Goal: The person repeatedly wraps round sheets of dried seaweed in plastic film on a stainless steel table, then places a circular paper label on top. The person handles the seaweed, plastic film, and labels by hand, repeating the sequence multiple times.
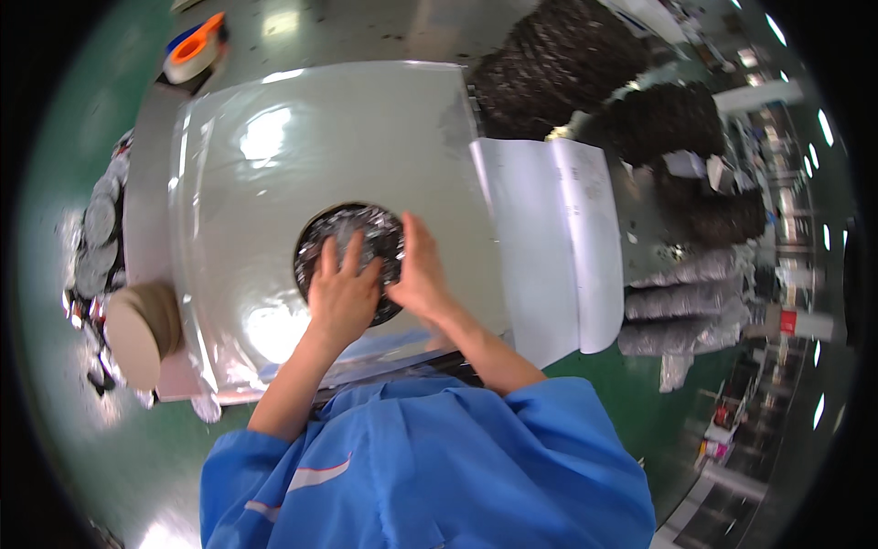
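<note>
A round dark bundle in shiny clear film (353,226) lies near the middle of a table covered with a glossy transparent sheet (329,137). My left hand (343,291) rests palm down on the bundle's lower left part, its fingers spread. At the bundle's right edge stands my right hand (420,267), turned on its side, with the thumb near the rim and the fingers pointing away from me. Neither hand is closed around the bundle. What lies under my palms is hidden.
Round cardboard discs (134,336) are stacked at the table's left edge. A tape dispenser with orange parts (192,51) sits at the far left corner. White paper sheets (542,240) lie on the right. Beyond them are large dark bundles (555,68) and several film-wrapped rolls (686,302).
</note>
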Demonstrator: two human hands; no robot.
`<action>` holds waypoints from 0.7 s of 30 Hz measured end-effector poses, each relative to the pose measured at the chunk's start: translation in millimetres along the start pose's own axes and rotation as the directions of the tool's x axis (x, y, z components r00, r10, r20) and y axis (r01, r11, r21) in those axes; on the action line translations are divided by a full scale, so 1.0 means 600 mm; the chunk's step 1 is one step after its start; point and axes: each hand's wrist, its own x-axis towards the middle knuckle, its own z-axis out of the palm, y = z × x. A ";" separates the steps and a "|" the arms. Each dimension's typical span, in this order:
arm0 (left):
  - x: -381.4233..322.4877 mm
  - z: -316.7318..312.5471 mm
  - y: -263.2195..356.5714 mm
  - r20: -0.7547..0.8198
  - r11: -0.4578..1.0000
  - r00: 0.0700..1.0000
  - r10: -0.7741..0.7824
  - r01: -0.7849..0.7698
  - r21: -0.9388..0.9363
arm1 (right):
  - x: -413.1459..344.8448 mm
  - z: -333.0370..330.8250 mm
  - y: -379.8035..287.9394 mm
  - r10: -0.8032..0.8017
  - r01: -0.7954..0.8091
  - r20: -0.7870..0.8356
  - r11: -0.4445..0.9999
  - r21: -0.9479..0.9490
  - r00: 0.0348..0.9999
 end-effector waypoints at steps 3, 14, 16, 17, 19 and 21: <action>0.004 -0.002 0.002 -0.033 1.000 0.999 0.023 -0.023 -0.003 | -0.001 -0.017 -0.008 0.039 -0.038 0.082 0.999 -0.021 0.996; 0.009 -0.017 0.010 0.018 1.000 1.000 0.013 -0.013 -0.021 | 0.098 -0.343 0.396 0.007 -0.346 -0.413 0.559 -0.754 0.911; 0.007 -0.017 0.009 0.020 1.000 1.000 0.006 -0.006 -0.026 | 0.113 -0.348 0.422 0.010 -0.327 -0.405 0.610 -0.722 0.914; 0.009 -0.015 0.009 0.016 1.000 1.000 0.009 -0.009 -0.029 | 0.114 -0.354 0.435 0.063 -0.366 -0.416 0.605 -0.707 0.907; 0.007 -0.016 0.006 0.009 0.999 1.000 0.008 -0.008 -0.031 | 0.124 -0.365 0.406 0.166 -0.438 -0.430 0.593 -0.676 0.888; 0.005 -0.020 0.006 0.015 1.000 1.000 -0.001 0.002 -0.031 | 0.126 -0.376 0.434 0.114 -0.441 -0.506 0.671 -0.596 0.855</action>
